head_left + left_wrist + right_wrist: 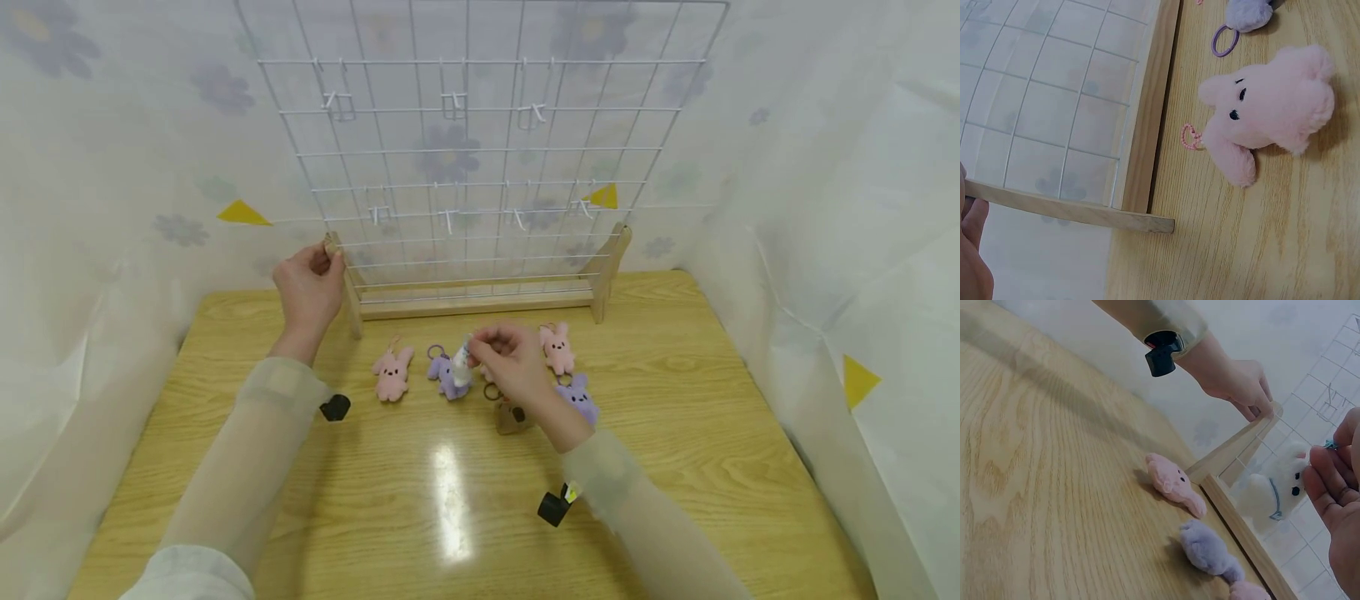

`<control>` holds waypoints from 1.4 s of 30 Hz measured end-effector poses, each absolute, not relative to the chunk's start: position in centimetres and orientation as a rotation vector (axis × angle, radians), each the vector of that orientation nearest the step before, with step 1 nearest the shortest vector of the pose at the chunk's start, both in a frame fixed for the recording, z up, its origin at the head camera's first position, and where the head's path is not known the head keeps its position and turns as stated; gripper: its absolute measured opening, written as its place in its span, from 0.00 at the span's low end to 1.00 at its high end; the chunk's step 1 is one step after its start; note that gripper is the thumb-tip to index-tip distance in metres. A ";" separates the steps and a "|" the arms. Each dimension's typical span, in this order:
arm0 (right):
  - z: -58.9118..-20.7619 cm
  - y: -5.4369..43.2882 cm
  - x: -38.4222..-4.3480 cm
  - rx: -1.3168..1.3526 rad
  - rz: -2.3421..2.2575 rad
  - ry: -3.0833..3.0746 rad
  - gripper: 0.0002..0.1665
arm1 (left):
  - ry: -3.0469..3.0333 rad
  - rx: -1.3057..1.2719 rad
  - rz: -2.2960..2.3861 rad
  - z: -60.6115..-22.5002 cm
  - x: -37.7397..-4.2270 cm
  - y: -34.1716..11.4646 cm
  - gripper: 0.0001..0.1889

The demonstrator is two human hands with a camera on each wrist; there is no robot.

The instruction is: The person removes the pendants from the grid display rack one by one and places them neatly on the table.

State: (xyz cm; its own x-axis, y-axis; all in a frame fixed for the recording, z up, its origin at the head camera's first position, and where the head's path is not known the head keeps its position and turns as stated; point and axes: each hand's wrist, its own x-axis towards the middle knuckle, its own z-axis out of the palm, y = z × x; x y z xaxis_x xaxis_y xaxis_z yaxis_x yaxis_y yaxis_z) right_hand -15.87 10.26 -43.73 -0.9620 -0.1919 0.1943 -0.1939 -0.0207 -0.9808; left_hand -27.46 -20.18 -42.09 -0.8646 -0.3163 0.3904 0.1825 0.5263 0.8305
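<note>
My left hand [311, 287] grips the top of the wooden upright [1079, 210] at the left end of the rack's stand. Between thumb and fingers, my right hand [517, 365] pinches the blue loop [1330, 445] of a white plush keychain [1272, 490]. This plush hangs above the table and wears a thin blue ribbon at its neck. In the head view it overlaps a purple plush keychain [444, 377] lying below. A pink plush keychain [1266, 103] with a beaded loop lies in front of the left upright. My right hand partly hides another plush near the middle.
The white wire grid [480, 152] stands upright, carrying several white hooks [453, 102] in two rows. More plush keychains lie at the right: a pink one [557, 350], a purple one [577, 400] and a brown one [510, 418]. White sheeting [862, 208] surrounds the wooden table [390, 500].
</note>
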 end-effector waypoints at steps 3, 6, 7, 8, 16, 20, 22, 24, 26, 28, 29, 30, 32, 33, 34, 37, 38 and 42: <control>-44.2 10.6 -15.6 0.459 2.175 -2.205 0.03 | -2.261 0.104 -1.312 -42.1 -27.4 -20.2 0.13; -44.5 10.9 -15.4 0.493 2.135 -2.220 0.04 | -2.259 0.103 -1.317 -42.1 -27.4 -20.2 0.13; -44.6 11.0 -15.3 0.503 2.129 -2.221 0.04 | -2.259 0.105 -1.318 -42.1 -27.5 -20.2 0.13; -44.7 11.1 -15.2 0.506 2.126 -2.226 0.04 | -2.260 0.108 -1.320 -42.2 -27.5 -20.2 0.14; -45.6 11.9 -14.4 0.485 2.170 -2.276 0.05 | -2.267 0.135 -1.330 -42.5 -27.8 -20.2 0.14; -45.8 12.1 -14.1 0.515 2.181 -2.278 0.05 | -2.264 0.139 -1.334 -42.4 -27.8 -20.2 0.13; -45.9 12.2 -13.8 0.530 2.186 -2.280 0.04 | -2.263 0.139 -1.332 -42.4 -27.8 -20.2 0.14; -46.0 12.3 -13.6 0.540 2.198 -2.275 0.03 | -2.263 0.135 -1.325 -42.4 -27.8 -20.2 0.14; -46.1 12.4 -13.4 0.538 2.200 -2.280 0.03 | -2.265 0.132 -1.320 -42.4 -27.8 -20.2 0.14; -46.3 12.5 -13.1 0.529 2.208 -2.285 0.03 | -2.265 0.128 -1.319 -42.4 -27.8 -20.2 0.14; -46.4 12.5 -13.0 0.525 2.211 -2.288 0.04 | -2.267 0.128 -1.319 -42.4 -27.8 -20.2 0.14; -46.5 12.5 -12.8 0.519 2.208 -2.300 0.04 | -2.267 0.127 -1.320 -42.4 -27.8 -20.2 0.13; -46.8 12.6 -12.5 0.512 2.205 -2.322 0.04 | -2.266 0.126 -1.326 -42.4 -27.8 -20.2 0.14; -47.0 12.7 -12.4 0.512 2.205 -2.334 0.04 | -2.266 0.126 -1.327 -42.4 -27.8 -20.2 0.13; -47.1 12.7 -12.2 0.508 2.205 -2.348 0.05 | -2.265 0.126 -1.329 -42.4 -27.8 -20.2 0.14; -47.4 12.8 -11.7 0.506 2.202 -2.381 0.05 | -2.261 0.124 -1.337 -42.3 -27.8 -20.2 0.14; -47.5 12.9 -11.5 0.506 2.207 -2.388 0.05 | -2.258 0.125 -1.341 -42.3 -27.8 -20.2 0.13; -47.7 13.0 -10.8 0.506 2.215 -2.393 0.05 | -2.261 0.137 -1.344 -42.3 -27.8 -20.2 0.14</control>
State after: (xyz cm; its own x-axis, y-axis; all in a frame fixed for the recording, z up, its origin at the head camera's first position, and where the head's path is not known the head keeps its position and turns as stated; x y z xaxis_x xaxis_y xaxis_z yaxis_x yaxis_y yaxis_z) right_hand -10.81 13.01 -47.70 -0.9408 -0.3268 0.0902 -0.1152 0.0580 -0.9916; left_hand -27.78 -20.23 -42.35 -0.8688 -0.3320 0.3674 0.1643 0.5066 0.8464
